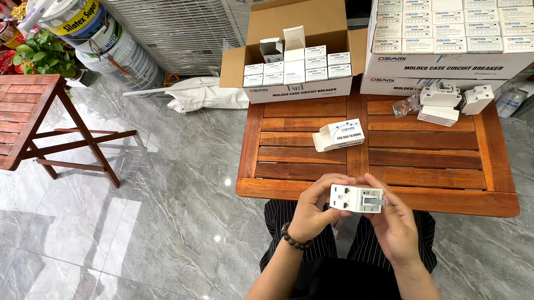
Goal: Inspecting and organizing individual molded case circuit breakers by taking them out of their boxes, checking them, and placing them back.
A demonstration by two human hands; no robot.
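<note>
Nearest to me, I have both hands closed on a small white breaker unit (356, 198), held over my lap just short of the near edge of the wooden table (379, 193). My left hand (314, 211) grips its left end with fingers curled round it, a dark bead bracelet (294, 239) on that wrist; my right hand (391, 220) clasps the right end, thumb on top. Farther out, mid-table, a small white carton (339, 135) lies on its side. At the far right sit loose white breakers (453, 99) beside a clear plastic bag (405, 105). Beyond, two open cardboard boxes (301, 56) hold rows of small cartons. Far left stands a folding wooden table (0, 114).
</note>
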